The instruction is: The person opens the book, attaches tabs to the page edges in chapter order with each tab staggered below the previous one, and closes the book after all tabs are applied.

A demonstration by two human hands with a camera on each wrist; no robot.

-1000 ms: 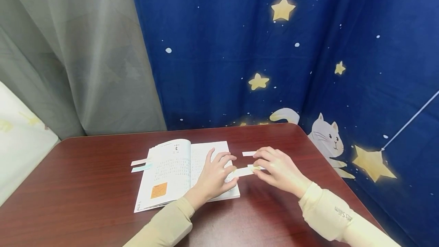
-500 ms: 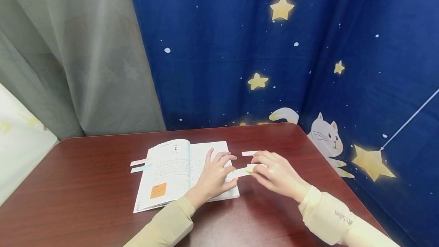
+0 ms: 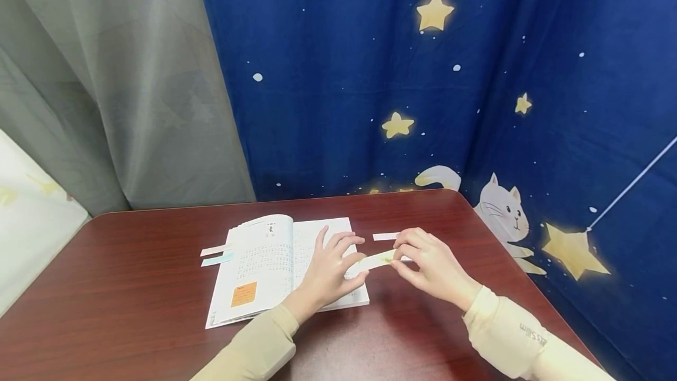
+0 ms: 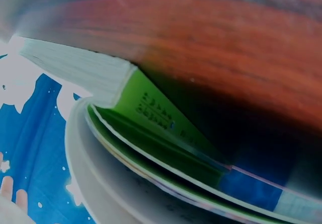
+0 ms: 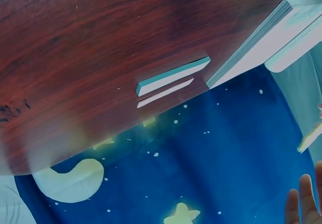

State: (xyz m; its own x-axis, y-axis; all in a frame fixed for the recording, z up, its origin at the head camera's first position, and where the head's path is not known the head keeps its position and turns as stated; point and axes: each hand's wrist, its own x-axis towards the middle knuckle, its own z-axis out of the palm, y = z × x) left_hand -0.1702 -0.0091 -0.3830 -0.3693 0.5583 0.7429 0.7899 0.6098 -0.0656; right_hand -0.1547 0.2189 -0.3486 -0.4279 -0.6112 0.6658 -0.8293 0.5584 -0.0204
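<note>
A pale strip of sticky page markers with a yellowish right end [image 3: 376, 261] stretches between the two hands. Its left end lies between the thumb and index finger of my left hand [image 3: 329, 269], over the right page of an open book [image 3: 264, 251]. My right hand [image 3: 433, 260] pinches the other end with thumb and fingertips. The yellow-tipped strip [image 5: 309, 140] shows at the right edge of the right wrist view, above some fingertips. In the left wrist view the book's green cover [image 4: 151, 105] and page edges fill the middle; what the left hand holds is hidden there.
On the table lie a teal-edged marker pad [image 5: 173, 76] and a thinner pale pad [image 5: 166, 92], the latter [image 3: 384, 236] beyond the right hand. A pink tab [image 3: 213, 250] and a teal tab [image 3: 215, 260] stick out of the book's left side. Curtains hang behind the table.
My right hand has shifted slightly right and up, raising the strip's yellowish end. My left hand and the book stay almost where they were.
</note>
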